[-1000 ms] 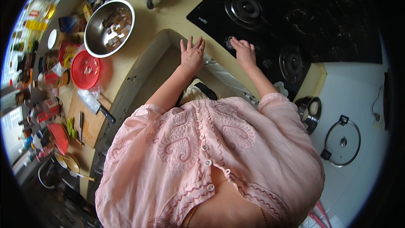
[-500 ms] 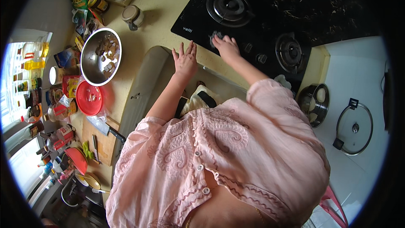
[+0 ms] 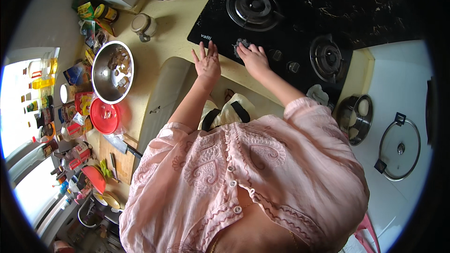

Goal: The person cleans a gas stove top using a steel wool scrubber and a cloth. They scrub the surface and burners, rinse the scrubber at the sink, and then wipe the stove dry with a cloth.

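Note:
At the front edge of the black gas stove (image 3: 213, 26), my right hand (image 3: 255, 61) has its fingers on a dark grey scrubber (image 3: 241, 47) that looks like steel wool. It presses the scrubber against the glass, left of the knobs (image 3: 276, 55). My left hand (image 3: 208, 67) is open with fingers spread, palm down and holding nothing. Its fingertips reach the stove's front left corner. The larger burner (image 3: 253, 5) lies beyond my right hand, and a smaller burner (image 3: 326, 58) lies to its right.
On the left counter are a steel bowl (image 3: 97, 77) with food pieces, a red lid (image 3: 104, 117), a knife (image 3: 119, 144) and a cutting board (image 3: 124, 166). Jars (image 3: 143, 26) stand farther back. At right are a steel pot (image 3: 347, 112) and a glass lid (image 3: 398, 164).
My view has shifted slightly. My left hand has moved a little closer to the stove's edge. My right hand keeps its fingers on the scrubber, with only a small shift.

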A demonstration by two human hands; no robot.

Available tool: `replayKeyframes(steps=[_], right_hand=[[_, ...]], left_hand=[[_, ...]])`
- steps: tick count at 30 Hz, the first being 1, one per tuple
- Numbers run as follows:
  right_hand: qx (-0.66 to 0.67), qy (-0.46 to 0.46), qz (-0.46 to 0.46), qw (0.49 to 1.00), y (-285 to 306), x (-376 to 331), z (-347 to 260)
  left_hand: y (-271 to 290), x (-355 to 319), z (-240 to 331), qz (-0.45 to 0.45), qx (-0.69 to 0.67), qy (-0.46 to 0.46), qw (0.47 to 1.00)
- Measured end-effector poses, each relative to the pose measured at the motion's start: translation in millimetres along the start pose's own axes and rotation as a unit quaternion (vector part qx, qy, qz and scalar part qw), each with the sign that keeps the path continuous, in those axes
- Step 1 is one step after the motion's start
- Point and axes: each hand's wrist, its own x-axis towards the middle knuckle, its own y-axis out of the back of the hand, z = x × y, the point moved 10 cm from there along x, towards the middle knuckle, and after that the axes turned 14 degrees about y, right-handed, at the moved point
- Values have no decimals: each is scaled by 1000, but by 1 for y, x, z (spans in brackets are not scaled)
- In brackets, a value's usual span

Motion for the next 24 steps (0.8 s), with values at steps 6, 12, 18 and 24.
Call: replayKeyframes(steps=[6, 12, 18, 24], right_hand=[[6, -94, -19, 995, 1, 8, 34], [53, -57, 9, 997, 3, 56, -15], [52, -71, 3, 996, 14, 9, -23], [4, -116, -17, 993, 15, -40, -12]], left_hand=[[3, 12, -6, 21, 1, -16, 1000], [7, 21, -16, 20, -3, -57, 998], [4, 29, -30, 39, -1, -87, 995], [5, 28, -40, 56, -2, -107, 993]])
